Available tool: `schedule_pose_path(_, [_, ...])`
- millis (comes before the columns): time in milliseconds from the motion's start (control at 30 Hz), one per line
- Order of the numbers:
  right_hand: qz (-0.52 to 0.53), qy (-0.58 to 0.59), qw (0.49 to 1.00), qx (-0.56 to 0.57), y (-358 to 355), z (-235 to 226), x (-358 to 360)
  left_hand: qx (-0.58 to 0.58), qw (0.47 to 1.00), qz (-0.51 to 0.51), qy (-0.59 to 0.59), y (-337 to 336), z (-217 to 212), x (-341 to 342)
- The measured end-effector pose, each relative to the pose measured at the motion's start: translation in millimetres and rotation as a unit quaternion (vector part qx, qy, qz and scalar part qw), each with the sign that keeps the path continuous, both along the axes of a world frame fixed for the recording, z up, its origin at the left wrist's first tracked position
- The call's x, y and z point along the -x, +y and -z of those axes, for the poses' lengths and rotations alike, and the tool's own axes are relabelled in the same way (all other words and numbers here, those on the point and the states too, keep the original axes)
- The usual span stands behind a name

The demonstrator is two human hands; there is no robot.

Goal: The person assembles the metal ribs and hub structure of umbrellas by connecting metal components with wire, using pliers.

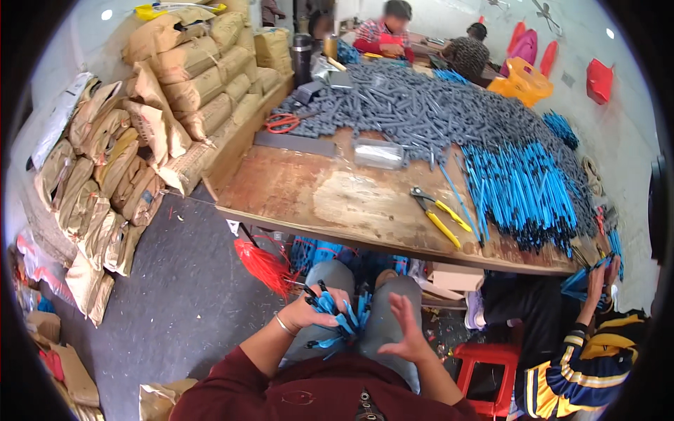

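Note:
Over my lap, my left hand is closed around a bundle of thin blue rods with black ends. The rods point different ways, and their lower parts lie against my thighs. My right hand is held up beside the bundle, fingers spread, with nothing in it. On the table ahead lie pliers with yellow handles. To their right is a large pile of similar blue rods with black ends.
Grey plastic pieces heap across the wooden table. Red-handled scissors and a clear box lie nearby. Red strings hang below the edge. Brown sacks stack left. A co-worker handles blue rods beside a red stool.

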State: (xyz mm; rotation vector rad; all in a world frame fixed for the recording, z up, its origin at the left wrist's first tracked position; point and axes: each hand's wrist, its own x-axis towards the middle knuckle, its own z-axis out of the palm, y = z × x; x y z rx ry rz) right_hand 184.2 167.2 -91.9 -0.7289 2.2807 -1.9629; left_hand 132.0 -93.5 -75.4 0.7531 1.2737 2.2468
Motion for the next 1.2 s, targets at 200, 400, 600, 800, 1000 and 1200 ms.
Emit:
schedule_pose_path(200, [-0.056,-0.045,0.996,0.058,-39.8,3.4,-5.9,-0.036,0.999,0.010,-0.022,-3.9,-8.4,-9.5])
schedule_pose_path(400, [-0.093,-0.169,0.979,0.069,-34.6,23.1,0.2,0.045,0.998,0.043,0.013,-2.5,-10.9,-5.0])
schedule_pose_path(600, [-0.109,-0.026,0.993,0.027,-44.5,18.1,7.8,0.110,0.987,0.050,0.105,5.3,-38.1,-4.6])
schedule_pose_path(800, [-0.065,-0.199,0.972,0.107,-49.1,13.0,2.2,0.188,0.973,0.049,0.126,6.3,-35.5,-9.1])
schedule_pose_path(1000, [0.006,-0.135,0.985,0.106,-58.2,8.9,-22.4,0.145,0.979,-0.007,0.142,11.6,-27.8,-22.9])
schedule_pose_path(1200, [0.066,-0.174,0.969,0.163,-66.2,7.2,-31.6,0.185,0.970,-0.030,0.152,13.1,-26.9,-31.9])
